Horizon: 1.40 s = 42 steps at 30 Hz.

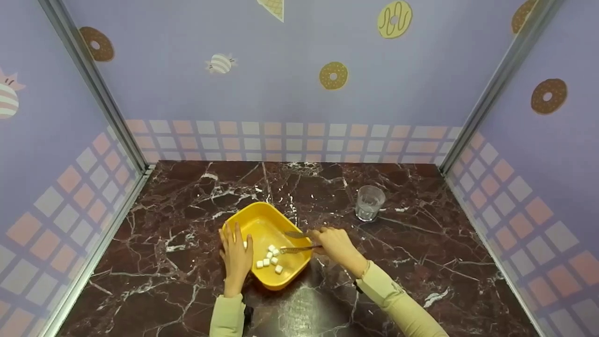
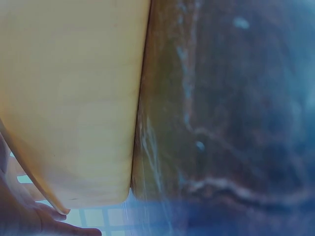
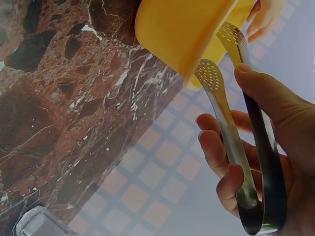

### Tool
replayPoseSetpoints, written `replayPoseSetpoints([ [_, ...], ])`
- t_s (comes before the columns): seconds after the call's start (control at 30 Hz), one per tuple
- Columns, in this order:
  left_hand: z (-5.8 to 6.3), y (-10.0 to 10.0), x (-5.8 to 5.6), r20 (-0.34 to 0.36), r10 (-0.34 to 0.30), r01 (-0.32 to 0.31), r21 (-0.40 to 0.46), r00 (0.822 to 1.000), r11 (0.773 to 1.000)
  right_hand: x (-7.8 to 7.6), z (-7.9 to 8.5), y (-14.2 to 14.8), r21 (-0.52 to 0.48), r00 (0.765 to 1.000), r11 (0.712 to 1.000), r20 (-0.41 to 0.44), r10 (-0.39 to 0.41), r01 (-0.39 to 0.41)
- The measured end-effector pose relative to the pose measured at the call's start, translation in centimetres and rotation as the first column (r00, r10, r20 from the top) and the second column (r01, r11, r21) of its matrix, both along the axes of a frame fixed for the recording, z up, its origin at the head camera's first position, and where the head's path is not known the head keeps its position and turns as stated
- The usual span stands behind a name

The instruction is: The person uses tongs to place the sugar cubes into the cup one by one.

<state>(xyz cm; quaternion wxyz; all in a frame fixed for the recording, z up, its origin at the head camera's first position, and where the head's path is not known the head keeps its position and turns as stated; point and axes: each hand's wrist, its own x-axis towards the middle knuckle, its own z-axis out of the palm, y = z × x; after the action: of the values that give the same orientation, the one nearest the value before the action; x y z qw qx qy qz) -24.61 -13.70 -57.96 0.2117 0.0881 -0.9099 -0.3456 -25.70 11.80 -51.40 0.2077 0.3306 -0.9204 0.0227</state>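
Observation:
Several small white cubes [image 1: 266, 262] lie in the near part of a yellow basin [image 1: 264, 229]. My left hand [image 1: 237, 257] holds the basin's left rim, fingers spread along it and the thumb on the inner side. One more cube [image 1: 245, 244] shows beside that thumb. My right hand [image 1: 338, 245] grips metal tongs [image 3: 268, 162], thumb on one arm and fingers round the other. The tongs' perforated tips stand apart and reach over the basin's right rim. In the head view the lower tip overlaps the edge of the cube group.
A clear drinking glass [image 1: 369, 206] stands on the dark marbled table [image 1: 412, 262], behind and right of the basin. Patterned lilac walls [image 1: 290, 93] enclose the table at the back and both sides, with metal posts [image 1: 449, 159] at the corners.

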Motion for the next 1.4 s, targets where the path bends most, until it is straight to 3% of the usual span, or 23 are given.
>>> replayPoseSetpoints([
  [0.37,0.1,0.0,0.0,0.012,-0.003,0.003,-0.008,1.000,1.000,-0.5,-0.1,-1.1,0.112,0.999,0.993,-0.001,-0.039,0.038],
  [0.73,0.1,0.1,0.1,0.001,0.000,0.000,-0.012,1.000,1.000,-0.6,-0.9,-2.4,0.114,0.999,0.992,0.005,-0.047,0.047],
  [1.13,0.1,0.2,0.0,0.014,0.004,-0.004,0.005,1.000,1.000,-0.5,-1.4,-2.9,0.147,0.993,0.987,-0.107,-0.050,0.066],
  [1.4,0.2,0.2,-0.1,0.049,-0.005,0.005,0.007,0.999,1.000,-0.6,-1.3,-3.1,0.156,0.996,0.986,-0.079,-0.047,0.059],
])
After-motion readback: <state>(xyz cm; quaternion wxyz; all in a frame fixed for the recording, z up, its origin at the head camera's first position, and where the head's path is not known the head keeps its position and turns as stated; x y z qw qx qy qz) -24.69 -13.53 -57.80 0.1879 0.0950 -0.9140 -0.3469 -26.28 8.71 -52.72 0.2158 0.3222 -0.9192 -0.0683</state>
